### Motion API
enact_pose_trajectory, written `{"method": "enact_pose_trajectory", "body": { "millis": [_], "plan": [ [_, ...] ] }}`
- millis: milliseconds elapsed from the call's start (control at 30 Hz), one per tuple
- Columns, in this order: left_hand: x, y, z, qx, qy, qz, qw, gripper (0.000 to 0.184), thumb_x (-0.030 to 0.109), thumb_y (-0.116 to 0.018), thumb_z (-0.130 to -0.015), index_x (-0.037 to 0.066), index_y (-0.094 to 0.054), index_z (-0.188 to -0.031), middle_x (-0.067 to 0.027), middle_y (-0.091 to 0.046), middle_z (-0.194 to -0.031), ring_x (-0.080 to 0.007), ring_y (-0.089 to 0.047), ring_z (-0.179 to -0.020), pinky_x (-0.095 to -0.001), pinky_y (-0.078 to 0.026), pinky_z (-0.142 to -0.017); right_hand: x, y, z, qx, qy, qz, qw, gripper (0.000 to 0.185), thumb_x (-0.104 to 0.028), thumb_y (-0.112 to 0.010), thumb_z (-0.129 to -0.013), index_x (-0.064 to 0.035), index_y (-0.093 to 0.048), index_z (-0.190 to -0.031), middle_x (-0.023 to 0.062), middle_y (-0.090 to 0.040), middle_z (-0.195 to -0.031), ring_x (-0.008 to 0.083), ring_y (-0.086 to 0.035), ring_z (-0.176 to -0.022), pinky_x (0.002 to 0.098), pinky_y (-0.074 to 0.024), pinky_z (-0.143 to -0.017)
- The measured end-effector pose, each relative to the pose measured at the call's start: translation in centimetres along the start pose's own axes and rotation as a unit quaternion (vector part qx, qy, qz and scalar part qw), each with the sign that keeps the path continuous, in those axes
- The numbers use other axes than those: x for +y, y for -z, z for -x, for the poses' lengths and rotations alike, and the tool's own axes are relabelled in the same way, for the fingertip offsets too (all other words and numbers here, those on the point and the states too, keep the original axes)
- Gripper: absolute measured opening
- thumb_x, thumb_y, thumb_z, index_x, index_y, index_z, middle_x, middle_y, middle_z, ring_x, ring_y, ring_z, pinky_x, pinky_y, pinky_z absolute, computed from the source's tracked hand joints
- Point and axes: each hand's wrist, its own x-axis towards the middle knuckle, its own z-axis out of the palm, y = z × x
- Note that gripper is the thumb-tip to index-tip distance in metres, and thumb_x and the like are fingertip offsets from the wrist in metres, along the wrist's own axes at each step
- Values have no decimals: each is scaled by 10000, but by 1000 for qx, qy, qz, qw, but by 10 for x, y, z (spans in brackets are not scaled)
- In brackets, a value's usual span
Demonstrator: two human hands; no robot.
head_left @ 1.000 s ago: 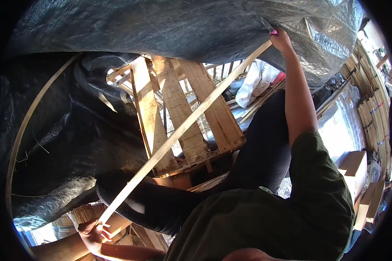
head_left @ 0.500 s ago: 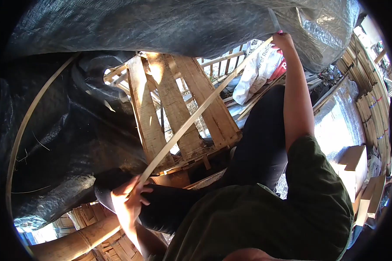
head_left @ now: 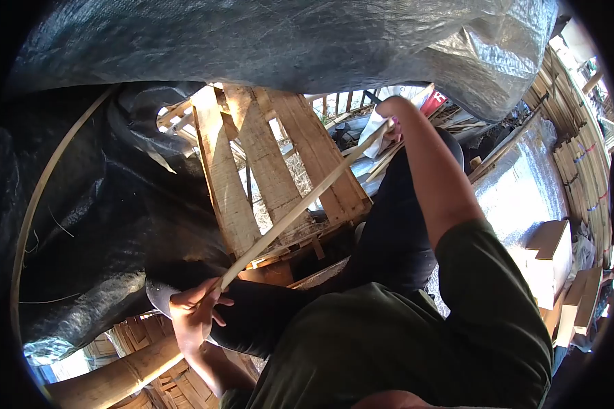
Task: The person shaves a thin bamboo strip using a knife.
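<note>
A long pale wooden strip (head_left: pixel 300 208) runs diagonally over the person's lap. Its lower end is pinched in my left hand (head_left: pixel 196 312), beside the dark-clad knee. At the strip's upper end, my right hand (head_left: pixel 393 114) is closed on a knife (head_left: pixel 372 97), whose blade points up and left; the hand hides most of its handle. The strip's tip touches or lies right beside the fingers of this hand. Behind the strip stands a slatted wooden piece (head_left: pixel 259 150) with several rough boards.
Dark plastic sheeting (head_left: pixel 239 41) hangs across the top and left. A curved strip (head_left: pixel 44 180) lies against it. A thick bamboo pole (head_left: pixel 119 375) is at lower left. Cardboard boxes (head_left: pixel 549 266) and bundled strips (head_left: pixel 587 170) stand at right; a white sack (head_left: pixel 372 133) lies beyond the knee.
My right hand has come down and left with the knife, towards the body. My left hand has moved up and right along the strip, then stayed nearly still. The strip's upper end is lower.
</note>
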Motion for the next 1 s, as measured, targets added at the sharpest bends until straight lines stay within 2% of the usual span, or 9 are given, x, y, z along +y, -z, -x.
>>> {"method": "enact_pose_trajectory", "body": {
  "millis": [167, 267, 300, 333, 533, 667, 767, 933, 1000],
  "plan": [
    [-11, 36, 18, 17, -53, -62, 997, 200, -32, -594, -945, -41, -699, -1115, -152, -730, -902, -202, -744, -748, -196, -505, -395, 3, -82, -37, 121, 100, -350, 924, 270, -183, -505, -922, 63, -617, -935, 177, -666, -708, 266, -650, -540, 399, -493, -461],
    [-34, 86, 28, 45, -53, -225, 972, 268, -47, -650, -876, 27, -716, -1125, -161, -745, -959, -217, -743, -773, -308, -586, -609, -11, -136, 20, 216, 94, -492, 838, 161, -86, -585, -864, 52, -603, -782, 164, -629, -634, 232, -615, -469, 367, -437, -388],
    [8, 78, 34, 83, 41, -410, 907, 269, -12, -693, -834, 47, -732, -1094, -164, -742, -981, -251, -735, -771, -351, -570, -710, -15, -153, 37, 221, 126, -487, 835, 182, -74, -554, -888, 68, -593, -781, 143, -579, -599, 220, -563, -439, 370, -391, -361],
    [-18, 94, 47, 152, -53, -545, 823, 227, 44, -723, -829, 59, -745, -1054, -164, -735, -995, -277, -726, -787, -354, -559, -700, -18, -170, 53, 240, 161, -488, 824, 202, -79, -545, -901, 61, -590, -763, 136, -583, -601, 209, -559, -435, 357, -393, -362],
    [11, 32, 34, 45, 16, -317, 947, 181, 74, -733, -832, 80, -730, -1012, -117, -730, -832, -216, -711, -710, -326, -544, -644, -37, -246, 148, 166, 312, -543, 762, 285, -73, -526, -948, 29, -514, -682, 75, -538, -558, 164, -549, -430, 333, -382, -357],
    [35, 23, 85, 117, -65, -448, 884, 278, -56, -645, -840, 50, -706, -1090, -123, -710, -762, -180, -694, -613, -294, -553, -580, -49, -285, 180, 236, 439, -475, 725, 128, -31, -569, -906, 28, -528, -800, 82, -593, -608, 197, -602, -508, 340, -435, -454],
    [32, 28, 131, 183, -222, -260, 922, 401, -156, -508, -869, 13, -684, -1187, -139, -717, -875, -152, -670, -586, -258, -548, -525, -52, -284, 250, 156, 518, -420, 729, 268, -38, -585, -907, 51, -455, -1123, 140, -618, -679, 214, -651, -620, 356, -473, -533],
    [48, 52, 167, 200, -109, -239, 944, 350, -112, -570, -858, -9, -687, -1171, -158, -696, -974, -190, -667, -741, -296, -540, -675, -84, -323, 292, 127, 578, -478, 649, 421, -2, -590, -903, 39, -353, -1248, 145, -625, -814, 203, -654, -679, 320, -509, -603],
    [49, 60, 176, 190, -58, -244, 949, 334, -95, -595, -854, -18, -688, -1165, -166, -687, -1013, -206, -666, -803, -312, -538, -736, -91, -324, 293, 106, 587, -450, 665, 565, -40, -590, -904, 122, -203, -1282, 188, -619, -716, 344, -660, -637, 387, -498, -558]
  ]
}}
